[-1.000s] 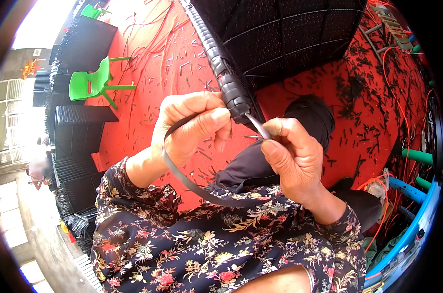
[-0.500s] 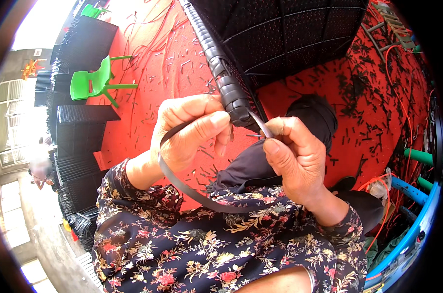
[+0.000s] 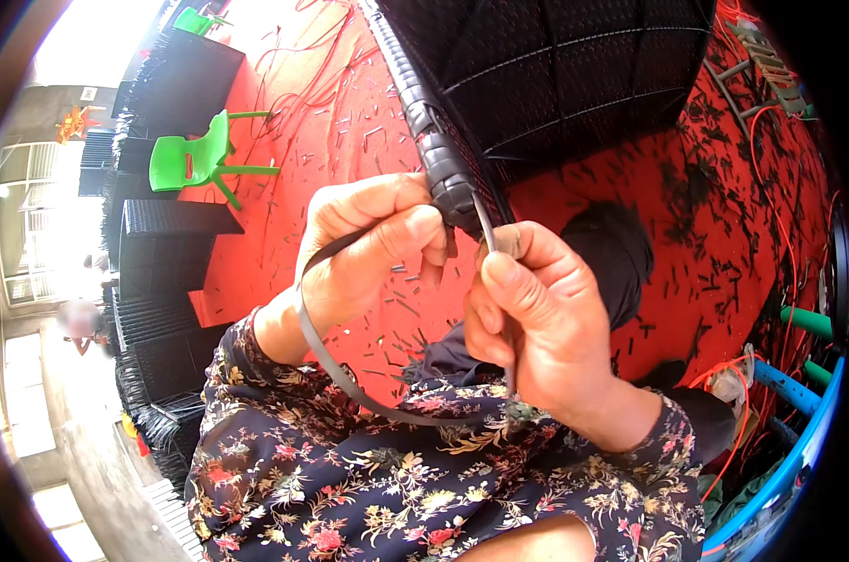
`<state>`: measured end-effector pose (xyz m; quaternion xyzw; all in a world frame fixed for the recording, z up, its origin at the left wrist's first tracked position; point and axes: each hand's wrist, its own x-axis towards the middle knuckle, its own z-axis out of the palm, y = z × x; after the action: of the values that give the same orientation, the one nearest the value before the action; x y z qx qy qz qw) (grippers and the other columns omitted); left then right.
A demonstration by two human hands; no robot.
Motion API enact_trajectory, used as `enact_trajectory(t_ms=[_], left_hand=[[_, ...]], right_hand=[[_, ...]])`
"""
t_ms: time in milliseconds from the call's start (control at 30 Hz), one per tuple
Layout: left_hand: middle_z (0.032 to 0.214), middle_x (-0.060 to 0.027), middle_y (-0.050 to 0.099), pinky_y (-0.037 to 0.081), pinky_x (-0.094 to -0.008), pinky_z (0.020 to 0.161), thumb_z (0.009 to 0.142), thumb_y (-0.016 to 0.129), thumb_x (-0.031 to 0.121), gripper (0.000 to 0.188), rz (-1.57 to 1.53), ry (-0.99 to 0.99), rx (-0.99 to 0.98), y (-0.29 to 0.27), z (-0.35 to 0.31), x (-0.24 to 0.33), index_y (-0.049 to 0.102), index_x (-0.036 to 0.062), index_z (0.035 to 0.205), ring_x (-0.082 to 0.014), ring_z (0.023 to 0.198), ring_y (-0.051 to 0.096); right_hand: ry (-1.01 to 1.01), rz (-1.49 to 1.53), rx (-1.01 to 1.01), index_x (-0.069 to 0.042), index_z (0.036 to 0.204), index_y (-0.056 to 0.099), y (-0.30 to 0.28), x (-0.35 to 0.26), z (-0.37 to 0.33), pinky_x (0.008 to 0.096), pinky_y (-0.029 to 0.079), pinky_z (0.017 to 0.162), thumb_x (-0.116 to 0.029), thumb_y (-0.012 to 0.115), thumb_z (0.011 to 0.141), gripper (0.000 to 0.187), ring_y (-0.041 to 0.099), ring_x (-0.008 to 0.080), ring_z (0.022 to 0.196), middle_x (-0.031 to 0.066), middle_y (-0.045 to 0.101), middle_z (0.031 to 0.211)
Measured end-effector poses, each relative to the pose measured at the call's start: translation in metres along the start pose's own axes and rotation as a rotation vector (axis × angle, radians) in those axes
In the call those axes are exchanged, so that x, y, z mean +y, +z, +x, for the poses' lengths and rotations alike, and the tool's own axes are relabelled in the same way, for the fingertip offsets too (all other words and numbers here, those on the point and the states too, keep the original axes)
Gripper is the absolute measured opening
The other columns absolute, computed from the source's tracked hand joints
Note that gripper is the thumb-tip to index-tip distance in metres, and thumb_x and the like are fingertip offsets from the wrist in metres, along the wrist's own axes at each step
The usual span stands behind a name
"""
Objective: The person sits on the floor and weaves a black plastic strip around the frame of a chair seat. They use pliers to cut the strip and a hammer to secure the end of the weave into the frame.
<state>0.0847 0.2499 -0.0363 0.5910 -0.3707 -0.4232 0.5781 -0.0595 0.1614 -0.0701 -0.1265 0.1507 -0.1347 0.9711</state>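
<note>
A black woven panel (image 3: 574,80) tilts up in front of me, its long edge wrapped in dark plastic strip. At the near end of that wrapped edge (image 3: 440,155), my left hand (image 3: 363,248) pinches a flat dark grey strip (image 3: 335,367) close beside the corner. The strip loops down from the left hand across my lap and comes up toward the right. Just right of the corner, my right hand (image 3: 541,314) grips the strip between thumb and forefinger, and a short taut length runs from there up to the wrapped end. The left fingertips are partly hidden behind the thumb.
Red floor covering (image 3: 302,140) is strewn with short black strip offcuts. Green chairs (image 3: 185,161) and stacked black woven pieces (image 3: 167,244) stand at left. A blue round rim (image 3: 771,510), green tubes (image 3: 806,321) and orange cords lie at right. Another person is far left.
My right hand has shifted left and slightly down along the strip, now closer to the corner. The strip's angle at the corner is steeper. My left hand stays nearly in place.
</note>
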Motion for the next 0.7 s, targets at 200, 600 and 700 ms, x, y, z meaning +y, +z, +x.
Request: enact_trajectory(t_ms=[200,600,700], left_hand=[[0.071,-0.0064,0.056,0.044,-0.0249,0.057,0.090,0.049,0.008,0.015,-0.080,0.005,0.064,0.005,-0.004,-0.013,0.057,-0.0037,0.084,-0.0112,0.062,0.054],[0.074,-0.0046,0.055,0.042,-0.0210,0.057,0.084,0.058,0.001,0.010,0.538,0.440,0.202,-0.001,0.006,-0.019,0.054,-0.0034,0.092,-0.0086,0.063,0.053],[0.071,-0.0038,0.054,0.042,-0.0208,0.055,0.085,0.053,-0.003,0.004,0.332,0.369,0.219,0.006,0.012,-0.020,0.055,-0.0034,0.089,-0.0077,0.062,0.053]], right_hand=[[-0.413,-0.308,-0.074,-0.001,0.091,0.052,-0.015,0.021,0.016,0.0153,0.032,0.047,-0.005,0.057,0.088,0.007,0.039,-0.0005,0.055,-0.0023,0.052,0.070],[-0.410,-0.609,-0.047,-0.001,0.092,0.055,-0.037,-0.009,-0.001,0.0149,0.029,0.045,-0.015,0.060,0.087,0.016,0.037,-0.0014,0.052,-0.0056,0.049,0.065],[-0.383,-0.709,-0.012,0.000,0.094,0.056,-0.045,-0.007,0.000,0.0158,0.031,0.044,-0.015,0.057,0.089,0.016,0.040,0.0005,0.050,-0.0036,0.049,0.063]])
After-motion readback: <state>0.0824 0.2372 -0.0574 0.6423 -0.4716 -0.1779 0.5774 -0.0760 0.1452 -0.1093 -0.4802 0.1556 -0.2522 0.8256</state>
